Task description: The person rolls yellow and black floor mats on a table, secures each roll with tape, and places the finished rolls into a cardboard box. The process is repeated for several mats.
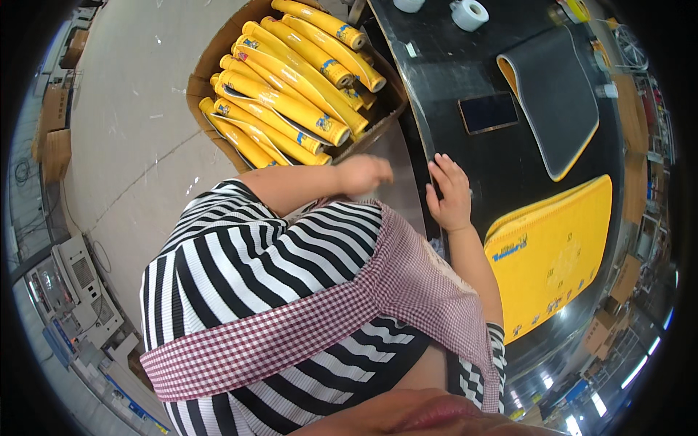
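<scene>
My left hand [365,175] hangs beside a cardboard box, near its lower edge; motion smears its fingers, and nothing shows in it. My right hand [451,193] rests at the near edge of the black table [445,87], fingers apart and holding nothing. Several yellow rolled mats [291,91] with small printed pictures fill the cardboard box [201,91], lying side by side and on top of each other. Right of my right forearm lies a stack of flat yellow mats [560,254]. Beyond it is a mat [556,102] with its dark grey side up and one edge curling over yellow.
A dark-screened phone [488,113] lies on the table between my right hand and the grey mat. White rolls [470,14] stand at the table's far end. Pale floor [131,109] stretches left of the box. Cardboard boxes [54,131] and white equipment [83,283] stand farther left.
</scene>
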A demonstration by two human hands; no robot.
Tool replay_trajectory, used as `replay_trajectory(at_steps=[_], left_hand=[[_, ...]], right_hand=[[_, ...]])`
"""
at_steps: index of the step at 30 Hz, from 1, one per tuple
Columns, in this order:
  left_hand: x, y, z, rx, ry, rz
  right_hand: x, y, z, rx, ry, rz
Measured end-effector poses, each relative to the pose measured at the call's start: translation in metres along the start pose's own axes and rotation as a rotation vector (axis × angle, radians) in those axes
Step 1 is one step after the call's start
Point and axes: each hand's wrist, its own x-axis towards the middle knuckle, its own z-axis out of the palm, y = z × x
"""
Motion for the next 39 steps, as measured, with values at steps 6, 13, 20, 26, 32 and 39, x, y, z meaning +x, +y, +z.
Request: replay_trajectory(at_steps=[6, 13, 20, 26, 32, 39], left_hand=[[-0.018, 0.030, 0.099, -0.087, -0.466, 0.036], [0.019, 0.140, 0.113, -0.129, -0.342, 0.371], [0.097, 0.201, 0.138, 0.103, -0.028, 0.691], [0.160, 0.232, 0.168, 0.399, -0.116, 0.626], [0.173, 0.215, 0.169, 0.454, 0.187, 0.373], [0.172, 0.240, 0.158, 0.434, 0.154, 0.070]], right_hand=[[-0.107, -0.037, -0.101, -0.042, 0.236, 0.227], [-0.397, -0.046, -0.137, -0.348, 0.365, 0.923], [-0.477, -0.066, -0.111, -0.325, 0.405, 0.921], [-0.507, -0.041, -0.086, -0.216, 0.550, 0.859], [-0.506, -0.048, -0.095, -0.222, 0.566, 0.859], [-0.506, -0.051, -0.095, -0.371, 0.493, 0.850]])
